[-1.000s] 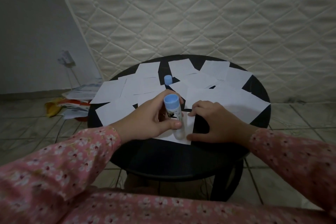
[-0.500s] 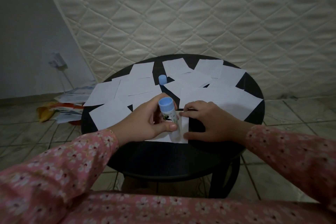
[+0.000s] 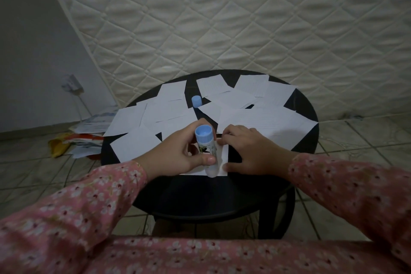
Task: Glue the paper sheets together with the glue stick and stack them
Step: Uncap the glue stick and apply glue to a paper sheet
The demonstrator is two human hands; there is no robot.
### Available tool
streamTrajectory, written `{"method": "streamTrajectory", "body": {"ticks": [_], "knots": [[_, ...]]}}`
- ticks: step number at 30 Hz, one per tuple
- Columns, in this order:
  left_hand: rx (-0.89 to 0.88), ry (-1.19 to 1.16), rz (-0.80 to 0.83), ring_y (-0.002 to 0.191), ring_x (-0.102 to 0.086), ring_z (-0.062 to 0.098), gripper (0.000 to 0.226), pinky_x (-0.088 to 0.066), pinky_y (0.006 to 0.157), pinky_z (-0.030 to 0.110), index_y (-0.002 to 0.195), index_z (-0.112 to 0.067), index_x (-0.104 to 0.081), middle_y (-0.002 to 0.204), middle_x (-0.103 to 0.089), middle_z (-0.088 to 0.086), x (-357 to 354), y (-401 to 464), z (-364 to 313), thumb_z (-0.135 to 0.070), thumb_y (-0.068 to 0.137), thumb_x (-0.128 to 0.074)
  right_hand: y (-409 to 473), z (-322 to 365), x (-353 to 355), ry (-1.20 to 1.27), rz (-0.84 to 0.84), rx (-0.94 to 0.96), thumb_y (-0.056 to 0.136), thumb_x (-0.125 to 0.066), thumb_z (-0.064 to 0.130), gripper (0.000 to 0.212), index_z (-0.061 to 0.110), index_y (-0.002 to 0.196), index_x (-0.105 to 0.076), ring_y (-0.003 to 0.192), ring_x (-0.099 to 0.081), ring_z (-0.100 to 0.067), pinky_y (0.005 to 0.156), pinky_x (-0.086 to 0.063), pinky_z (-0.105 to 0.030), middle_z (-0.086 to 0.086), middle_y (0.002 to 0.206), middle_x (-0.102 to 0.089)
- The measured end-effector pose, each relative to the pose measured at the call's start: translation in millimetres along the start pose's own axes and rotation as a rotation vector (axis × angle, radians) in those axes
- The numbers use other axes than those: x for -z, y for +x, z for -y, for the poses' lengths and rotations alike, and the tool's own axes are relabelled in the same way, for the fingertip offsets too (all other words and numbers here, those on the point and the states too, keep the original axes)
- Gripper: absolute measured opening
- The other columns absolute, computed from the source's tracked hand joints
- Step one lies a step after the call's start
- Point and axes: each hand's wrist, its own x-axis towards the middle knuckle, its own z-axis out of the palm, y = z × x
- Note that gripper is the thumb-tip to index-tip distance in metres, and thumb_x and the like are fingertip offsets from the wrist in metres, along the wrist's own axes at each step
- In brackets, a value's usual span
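step: we rub glue stick (image 3: 205,151) on sheet (image 3: 223,160)
left hand (image 3: 178,151): wrapped round stick
right hand (image 3: 249,151): flat, pinning sheet
next: we'd cover the sheet, add another

Single head-worn view, angled forward and down, close over a round table (image 3: 222,196).

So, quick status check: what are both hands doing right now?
Left hand grips blue-ended glue stick, tip down on small white paper sheet. Right hand pins that sheet to round black table. Nothing blocking.
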Motion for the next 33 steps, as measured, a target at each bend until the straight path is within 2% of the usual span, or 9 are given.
{"method": "streamTrajectory", "body": {"ticks": [6,13,19,22,26,30,33], "knots": [[0.064,0.004,0.002,0.080,-0.053,0.002,0.030,-0.047,0.074,0.020,0.100,-0.024,-0.051,0.090,-0.056,-0.018,10,-5,4,-0.019,0.080,-0.075,1,3,2,-0.028,0.019,0.002,0.083,-0.058,0.059,0.068,0.017,0.135,-0.047,0.111,-0.042,-0.016,0.092,-0.039,-0.034,-0.001,0.124,-0.043],[0.152,0.010,-0.013,0.080,-0.054,-0.001,0.032,-0.043,0.072,0.011,0.097,-0.021,-0.054,0.095,-0.061,-0.005,29,-14,10,-0.017,0.077,-0.078,2,0,-1,-0.036,0.025,-0.006,0.081,-0.055,0.066,0.073,0.020,0.137,-0.046,0.112,-0.041,-0.012,0.093,-0.039,-0.034,0.003,0.124,-0.042],[0.190,0.036,-0.005,0.072,-0.051,-0.006,0.032,-0.039,0.066,0.007,0.095,-0.016,-0.054,0.089,-0.059,-0.008,36,-17,14,-0.012,0.076,-0.079,2,0,1,-0.030,0.032,0.005,0.082,-0.054,0.065,0.072,0.021,0.137,-0.045,0.111,-0.042,-0.011,0.094,-0.038,-0.032,0.003,0.126,-0.043],[0.225,0.045,-0.003,0.073,-0.051,-0.003,0.032,-0.042,0.067,0.010,0.094,-0.015,-0.053,0.089,-0.060,-0.005,43,-17,17,-0.011,0.075,-0.079,1,0,2,-0.015,0.023,0.010,0.081,-0.054,0.066,0.073,0.019,0.136,-0.047,0.111,-0.043,-0.012,0.093,-0.039,-0.033,0.002,0.124,-0.045],[0.270,0.074,-0.002,0.085,-0.058,0.012,0.033,-0.048,0.073,0.020,0.091,-0.016,-0.052,0.095,-0.062,0.001,51,-19,19,-0.014,0.074,-0.081,1,0,2,0.011,0.023,-0.007,0.072,-0.037,0.075,0.085,0.018,0.133,-0.051,0.108,-0.045,-0.012,0.092,-0.040,-0.035,0.003,0.121,-0.047],[0.277,0.100,0.001,0.078,-0.055,0.012,0.036,-0.046,0.071,0.025,0.088,-0.009,-0.051,0.092,-0.062,0.006,55,-21,19,-0.012,0.071,-0.082,1,0,3,0.023,0.020,-0.009,0.072,-0.036,0.075,0.085,0.018,0.133,-0.051,0.108,-0.045,-0.011,0.092,-0.040,-0.035,0.003,0.121,-0.047],[0.287,0.108,0.010,0.079,-0.055,0.018,0.038,-0.046,0.074,0.035,0.084,-0.007,-0.048,0.090,-0.060,0.011,57,-21,19,-0.009,0.069,-0.083,0,-1,2,0.030,0.018,-0.009,0.071,-0.034,0.076,0.088,0.017,0.133,-0.051,0.108,-0.044,-0.011,0.092,-0.039,-0.034,0.003,0.120,-0.047]]}}
